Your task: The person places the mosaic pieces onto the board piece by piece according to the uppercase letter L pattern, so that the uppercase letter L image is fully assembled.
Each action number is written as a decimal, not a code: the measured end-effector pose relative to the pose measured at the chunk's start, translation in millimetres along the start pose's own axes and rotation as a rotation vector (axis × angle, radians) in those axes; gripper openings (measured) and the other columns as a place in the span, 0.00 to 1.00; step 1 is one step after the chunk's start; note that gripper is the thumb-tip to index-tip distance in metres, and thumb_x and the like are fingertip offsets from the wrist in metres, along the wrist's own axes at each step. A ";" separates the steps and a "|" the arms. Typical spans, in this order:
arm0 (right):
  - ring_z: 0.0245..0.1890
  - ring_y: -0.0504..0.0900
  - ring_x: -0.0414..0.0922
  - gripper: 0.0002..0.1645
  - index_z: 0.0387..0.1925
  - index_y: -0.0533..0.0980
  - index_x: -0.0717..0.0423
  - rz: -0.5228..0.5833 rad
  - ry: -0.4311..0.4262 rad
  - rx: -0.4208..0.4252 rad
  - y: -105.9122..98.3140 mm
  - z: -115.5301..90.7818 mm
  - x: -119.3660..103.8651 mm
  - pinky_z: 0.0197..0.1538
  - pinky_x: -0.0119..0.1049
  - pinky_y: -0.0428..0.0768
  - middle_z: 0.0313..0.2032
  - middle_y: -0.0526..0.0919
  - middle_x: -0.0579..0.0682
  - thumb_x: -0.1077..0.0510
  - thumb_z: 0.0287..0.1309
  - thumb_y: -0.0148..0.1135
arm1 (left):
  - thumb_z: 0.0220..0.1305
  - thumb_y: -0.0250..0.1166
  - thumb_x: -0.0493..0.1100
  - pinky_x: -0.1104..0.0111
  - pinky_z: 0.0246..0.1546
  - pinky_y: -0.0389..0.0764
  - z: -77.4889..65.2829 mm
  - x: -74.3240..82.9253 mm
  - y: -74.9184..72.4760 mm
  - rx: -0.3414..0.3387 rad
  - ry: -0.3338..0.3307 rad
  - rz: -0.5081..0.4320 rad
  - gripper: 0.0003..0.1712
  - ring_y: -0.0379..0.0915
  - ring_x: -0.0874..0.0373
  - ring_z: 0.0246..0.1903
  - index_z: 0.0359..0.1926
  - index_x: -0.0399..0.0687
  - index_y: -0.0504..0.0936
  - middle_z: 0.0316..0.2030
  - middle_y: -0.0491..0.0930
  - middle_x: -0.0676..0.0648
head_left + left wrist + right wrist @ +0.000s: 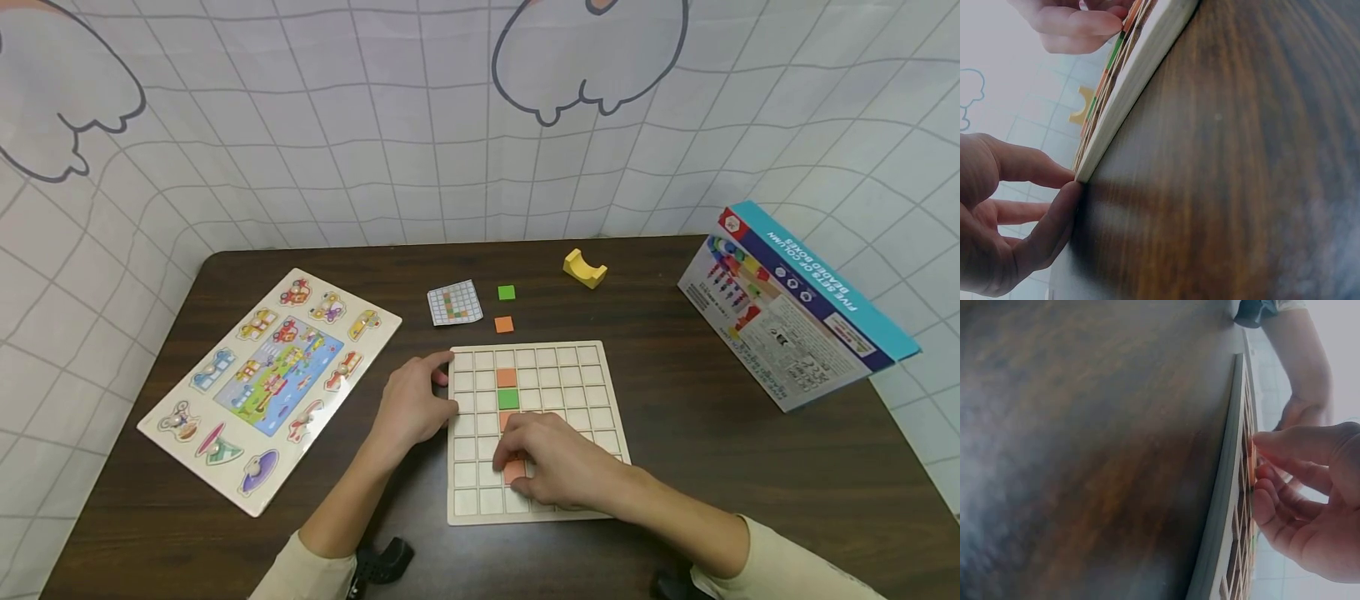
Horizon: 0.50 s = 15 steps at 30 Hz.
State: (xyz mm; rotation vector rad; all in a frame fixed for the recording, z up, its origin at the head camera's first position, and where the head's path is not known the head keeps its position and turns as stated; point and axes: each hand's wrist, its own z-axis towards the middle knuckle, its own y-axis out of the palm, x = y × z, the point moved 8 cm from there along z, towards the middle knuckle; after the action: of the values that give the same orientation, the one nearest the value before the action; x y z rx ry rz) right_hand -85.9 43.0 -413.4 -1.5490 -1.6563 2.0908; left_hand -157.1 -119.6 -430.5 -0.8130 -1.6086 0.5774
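A pale wooden grid board (480, 499) lies on the dark table, with orange tiles (507, 378) and a green tile (508, 399) in one column of its cells. My left hand (411, 402) grips the board's left side by the upper corner; in the left wrist view its thumb and finger (1047, 169) meet at that edge. Over the lower cells, my right hand (562, 462) has its curled fingers and thumb around an orange tile (514, 472) at the column's lower end. Its palm and knuckles cover several cells to the right.
Behind the board lie a small pattern card (455, 303), a loose green tile (506, 292) and a loose orange tile (504, 324). A yellow curved block (584, 269) sits farther back. A picture puzzle board (281, 446) is at left, a printed box (795, 312) at right.
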 end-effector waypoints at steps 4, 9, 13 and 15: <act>0.38 0.78 0.38 0.11 0.35 0.87 0.47 0.008 0.009 0.000 -3.4 1.4 0.7 0.48 0.37 0.74 0.37 0.82 0.38 0.64 0.50 0.77 | 0.43 0.69 0.33 0.64 0.36 0.69 -0.4 -0.1 -0.4 -0.002 -0.005 0.005 0.43 0.72 0.51 0.37 0.68 0.47 0.80 0.38 0.80 0.49; 0.38 0.80 0.40 0.12 0.36 0.87 0.48 0.043 0.025 0.011 -14.0 4.8 3.4 0.44 0.34 0.75 0.38 0.83 0.39 0.65 0.50 0.76 | 0.44 0.69 0.33 0.63 0.38 0.69 -0.5 -0.5 -0.4 -0.003 -0.010 0.008 0.43 0.72 0.51 0.38 0.68 0.47 0.79 0.38 0.80 0.49; 0.38 0.81 0.42 0.11 0.36 0.87 0.49 0.051 0.023 0.024 -23.4 9.1 6.0 0.42 0.33 0.76 0.38 0.84 0.42 0.65 0.50 0.76 | 0.44 0.69 0.33 0.63 0.38 0.69 -0.4 -0.1 -0.2 -0.004 -0.008 0.006 0.43 0.73 0.51 0.38 0.68 0.47 0.79 0.39 0.80 0.49; 0.38 0.81 0.43 0.11 0.37 0.88 0.50 0.049 0.021 0.029 -28.1 11.5 7.6 0.41 0.32 0.77 0.38 0.85 0.43 0.64 0.50 0.77 | 0.44 0.69 0.33 0.64 0.38 0.70 -0.2 -0.5 0.2 -0.005 -0.010 0.002 0.43 0.72 0.51 0.37 0.68 0.47 0.79 0.39 0.80 0.49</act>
State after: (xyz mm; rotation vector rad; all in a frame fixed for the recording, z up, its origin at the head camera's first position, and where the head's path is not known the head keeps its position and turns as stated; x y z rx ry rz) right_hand -111.9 51.2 -398.1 -1.6137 -1.5903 2.1047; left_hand -156.9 -119.8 -430.9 -0.8167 -1.6189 0.5796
